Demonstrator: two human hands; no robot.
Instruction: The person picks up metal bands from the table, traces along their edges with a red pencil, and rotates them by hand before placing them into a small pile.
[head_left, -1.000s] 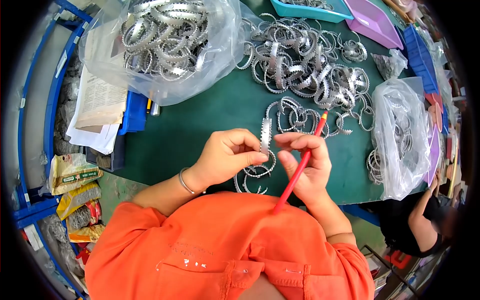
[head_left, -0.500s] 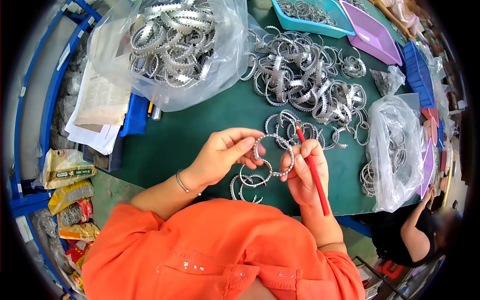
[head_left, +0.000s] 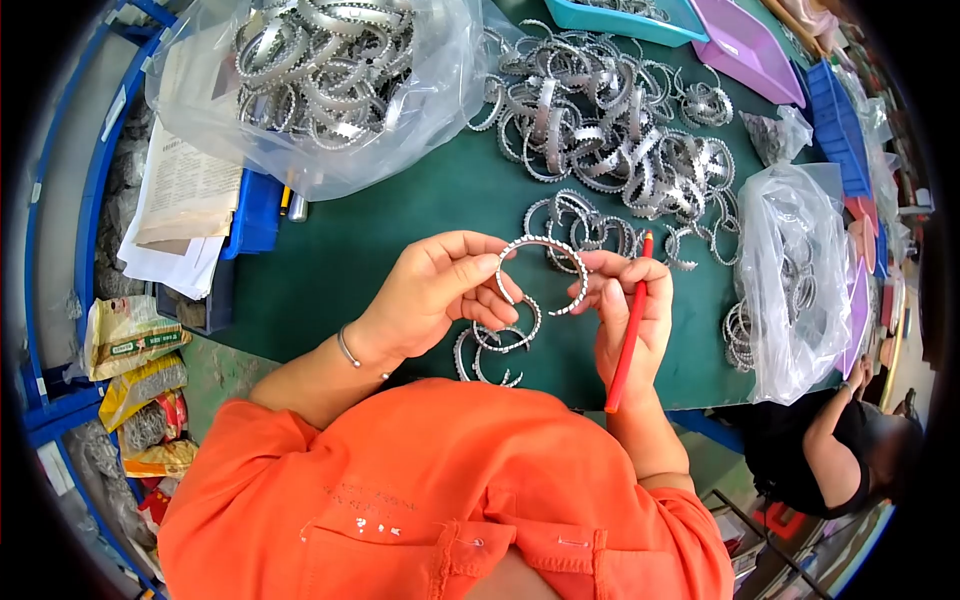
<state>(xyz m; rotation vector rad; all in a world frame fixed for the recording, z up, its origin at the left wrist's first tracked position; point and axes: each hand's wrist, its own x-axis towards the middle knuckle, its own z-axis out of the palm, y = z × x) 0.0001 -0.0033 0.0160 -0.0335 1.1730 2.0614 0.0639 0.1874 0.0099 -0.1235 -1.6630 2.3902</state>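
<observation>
A thin toothed metal ring [head_left: 543, 240] with a gap in it is held up between my two hands above the green table. My left hand [head_left: 435, 285] pinches its left side between thumb and fingers. The fingertips of my right hand [head_left: 640, 310] are closed on its right side. That same hand keeps a slim red pen [head_left: 627, 345] slanted across the palm, its tip pointing away from me. Several similar rings [head_left: 520, 345] lie on the table just below the left fingers. A small cluster of rings [head_left: 572, 205] sits beyond my hands.
A large heap of rings [head_left: 610, 125] covers the far table [head_left: 340, 270]. At upper left stands a clear bag of rings [head_left: 330, 170]; another clear bag [head_left: 795, 330] is at right. Teal [head_left: 640, 25] and purple trays [head_left: 750, 60] are at the back. A co-worker [head_left: 815, 450] sits at right.
The ring has turned in my hands and the right hand has shifted slightly right, with the pen more upright. The lower ring near my left fingers now hangs or lies apart from the right hand.
</observation>
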